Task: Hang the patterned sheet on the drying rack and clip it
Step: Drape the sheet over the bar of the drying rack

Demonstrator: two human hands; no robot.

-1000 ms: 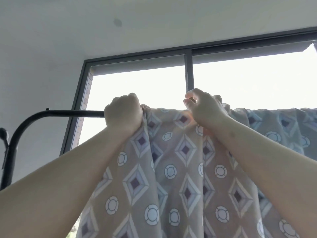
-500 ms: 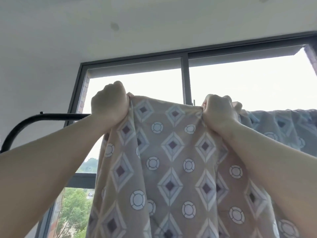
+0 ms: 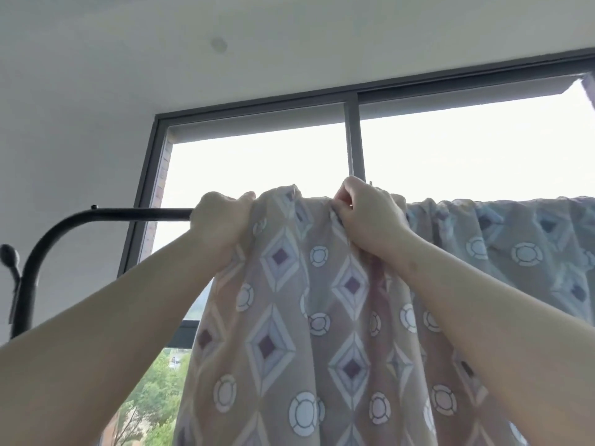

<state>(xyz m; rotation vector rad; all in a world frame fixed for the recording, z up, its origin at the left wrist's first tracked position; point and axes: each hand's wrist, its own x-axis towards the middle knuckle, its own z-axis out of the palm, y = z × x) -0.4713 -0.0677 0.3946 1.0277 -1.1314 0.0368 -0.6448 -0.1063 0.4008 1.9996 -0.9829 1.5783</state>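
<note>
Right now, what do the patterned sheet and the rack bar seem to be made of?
The patterned sheet looks thin, matte, woven fabric, perhaps cotton: daylight glows through it, and it bunches softly where the left hand and right hand grip it. The drying rack is probably metal tube, black coated with slight sheen, bent smoothly at its left end.
</note>
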